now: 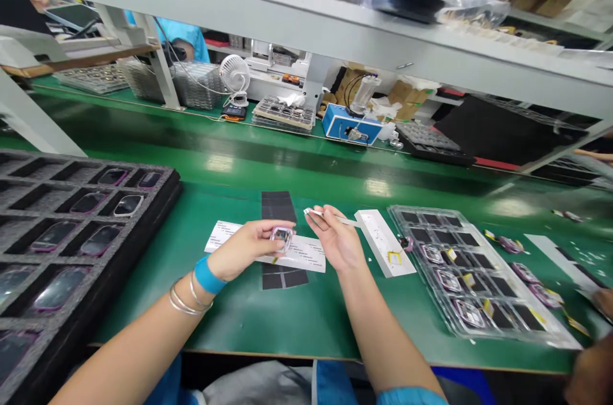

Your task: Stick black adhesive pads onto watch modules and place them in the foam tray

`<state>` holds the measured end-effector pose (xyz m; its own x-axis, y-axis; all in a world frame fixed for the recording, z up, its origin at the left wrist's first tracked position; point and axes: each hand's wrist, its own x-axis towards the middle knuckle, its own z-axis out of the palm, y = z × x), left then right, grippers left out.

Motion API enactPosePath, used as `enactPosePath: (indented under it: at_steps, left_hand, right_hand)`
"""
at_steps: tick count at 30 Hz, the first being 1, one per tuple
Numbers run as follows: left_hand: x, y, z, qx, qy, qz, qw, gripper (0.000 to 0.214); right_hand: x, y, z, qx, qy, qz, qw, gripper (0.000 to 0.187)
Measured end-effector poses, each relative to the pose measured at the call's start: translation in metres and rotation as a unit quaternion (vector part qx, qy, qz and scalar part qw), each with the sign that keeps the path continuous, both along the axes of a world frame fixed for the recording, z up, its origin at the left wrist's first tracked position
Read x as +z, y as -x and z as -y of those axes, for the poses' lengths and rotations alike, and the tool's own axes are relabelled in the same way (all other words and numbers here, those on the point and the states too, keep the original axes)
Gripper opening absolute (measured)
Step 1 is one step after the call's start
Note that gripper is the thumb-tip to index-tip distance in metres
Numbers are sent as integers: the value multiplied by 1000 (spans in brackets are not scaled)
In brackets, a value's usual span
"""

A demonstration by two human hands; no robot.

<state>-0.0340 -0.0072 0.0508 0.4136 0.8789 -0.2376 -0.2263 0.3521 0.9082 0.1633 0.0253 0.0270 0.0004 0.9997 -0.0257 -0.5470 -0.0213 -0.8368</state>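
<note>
My left hand (244, 246) is closed around a small watch case (281, 237) with a purple-pink rim, held over a printed white label strip (223, 236). My right hand (338, 242) grips a slim white tool (348, 221), which looks like tweezers. Its tip points left toward the watch case but is apart from it, and a small pale bit shows there. Beneath the label strip lies a black sheet (278, 206) on the green bench. Just right of my right hand rests a white block (383, 242) with a yellow piece on it.
A foam tray (175, 176) of dark-screened watch parts fills the left side. On the right stands a clear tray (443, 309) with watch cases, and loose cases (541, 293) lie beyond it. Another person's hand (603, 303) shows at the right edge. A fan (234, 75) stands behind.
</note>
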Motion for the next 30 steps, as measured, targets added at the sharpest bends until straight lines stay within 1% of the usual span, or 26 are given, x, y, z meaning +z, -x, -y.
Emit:
enactPosePath:
  at_steps: [1, 3, 4, 6, 8, 11, 16, 30]
  left_hand:
    - [0, -4, -3, 39, 9, 26, 999, 37]
    - [-7, -11, -7, 112, 25, 91, 989, 31]
    - [-12, -14, -9, 140, 26, 120, 982, 29]
    - [-23, -17, -12, 168, 18, 157, 973, 32]
    - [-31, -18, -12, 167, 10, 167, 972, 40]
    - [-36, -16, -12, 162, 11, 164, 973, 44]
    - [-37, -16, -11, 165, 4, 177, 970, 39]
    - [-40, -18, -12, 185, -2, 179, 966, 37]
  right_hand:
    - [0, 4, 3, -10, -6, -3, 1000, 24]
    - [-2, 14, 8, -22, -15, -3, 1000, 24]
    - [-3, 20, 10, -26, -16, -1, 1000, 24]
    - [-7, 30, 13, -25, -11, 10, 1000, 24]
    - [-11, 37, 14, -18, -2, 25, 1000, 24]
    - [-17, 41, 15, -6, 3, 41, 999, 22]
    - [-22, 40, 13, 13, -12, 64, 998, 19]
    - [-28, 44, 11, 3, -44, 86, 995, 15]
